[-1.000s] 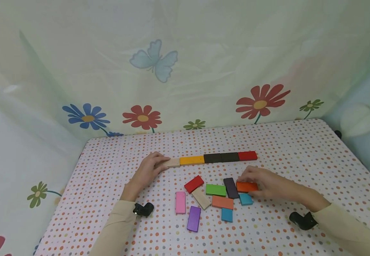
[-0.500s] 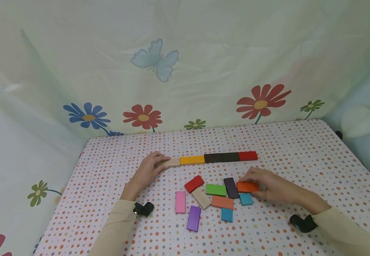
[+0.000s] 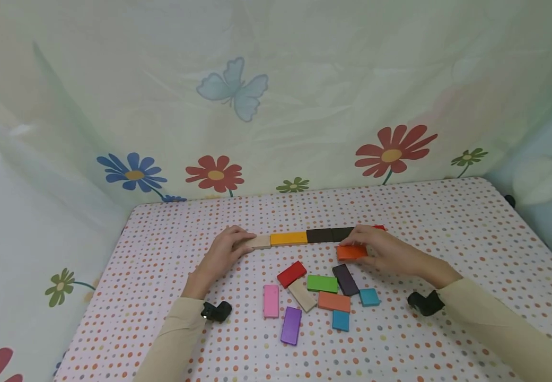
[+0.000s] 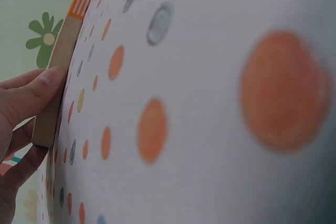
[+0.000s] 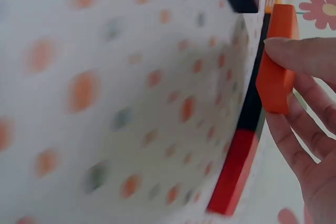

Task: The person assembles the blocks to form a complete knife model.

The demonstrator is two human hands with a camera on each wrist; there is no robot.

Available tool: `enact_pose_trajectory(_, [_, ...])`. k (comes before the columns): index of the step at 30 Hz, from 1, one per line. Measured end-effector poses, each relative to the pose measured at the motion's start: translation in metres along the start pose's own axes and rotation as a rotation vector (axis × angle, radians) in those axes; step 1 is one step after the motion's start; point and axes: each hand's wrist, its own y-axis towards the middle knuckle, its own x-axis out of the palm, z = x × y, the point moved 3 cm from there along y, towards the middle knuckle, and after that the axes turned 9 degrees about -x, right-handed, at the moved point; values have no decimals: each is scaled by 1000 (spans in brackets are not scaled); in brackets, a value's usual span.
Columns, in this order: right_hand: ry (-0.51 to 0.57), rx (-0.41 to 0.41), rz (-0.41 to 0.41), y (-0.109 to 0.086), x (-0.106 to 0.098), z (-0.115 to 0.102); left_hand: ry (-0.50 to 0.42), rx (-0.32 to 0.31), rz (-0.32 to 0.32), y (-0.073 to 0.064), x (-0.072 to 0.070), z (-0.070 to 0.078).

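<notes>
A straight row of blocks lies across the table. Its left end is a beige wooden block (image 3: 261, 242), gripped by my left hand (image 3: 220, 256) with the thumb on its near side (image 4: 58, 56). Touching it is a yellow block (image 3: 288, 238), followed by two black blocks (image 3: 320, 235) and a red block (image 3: 379, 227) mostly hidden by my right hand (image 3: 390, 251). That hand pinches an orange block (image 3: 350, 252) between thumb and fingers, just on the near side of the black blocks. In the right wrist view the orange block (image 5: 278, 66) appears in front of the row.
Loose blocks lie nearer me: red (image 3: 291, 274), beige (image 3: 302, 295), green (image 3: 322, 283), dark purple (image 3: 345, 280), salmon (image 3: 334, 302), pink (image 3: 271, 301), purple (image 3: 291, 326) and two small blue ones (image 3: 369, 297). A patterned curtain (image 3: 304, 106) hangs behind the dotted table.
My right hand has carried the orange block away from the loose blocks, forward and slightly left toward the row. The left hand stays on the beige block.
</notes>
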Motion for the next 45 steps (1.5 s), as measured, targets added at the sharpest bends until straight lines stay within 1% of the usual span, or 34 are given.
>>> enact_pose_trajectory(3, [-5, -14, 12, 15, 1, -2, 1, 0, -3, 1, 1, 2])
enact_pose_trajectory(8, [-28, -1, 16, 34, 7, -2, 7, -5, 4, 0, 2, 4])
enact_pose_trajectory(11, [-44, -7, 6, 43, 12, -3, 6, -13, 9, 0, 1, 4])
enact_pose_trajectory(15, [-65, -21, -12, 49, 18, -3, 15, -24, 6, -1, 0, 2])
enact_pose_trajectory(23, [-107, -2, -17, 48, 25, -5, 16, -10, 10, -2, 1, 0])
enact_pose_trajectory(26, [-129, -12, -18, 48, 25, -7, 16, -9, 10, -2, 1, 0])
enact_pose_trajectory(28, [-143, -16, -17, 48, 25, -7, 15, -1, 12, -2, 0, 0])
enact_pose_trajectory(31, [-163, 1, -21, 48, 25, -8, 10, 10, 15, -1, 0, 2])
enact_pose_trajectory(35, [-175, 29, -28, 48, 25, -9, 7, 6, 12, -1, -1, 4])
enact_pose_trajectory(45, [-224, 38, -39, 50, 26, -9, 5, 7, 17, -2, -1, 4])
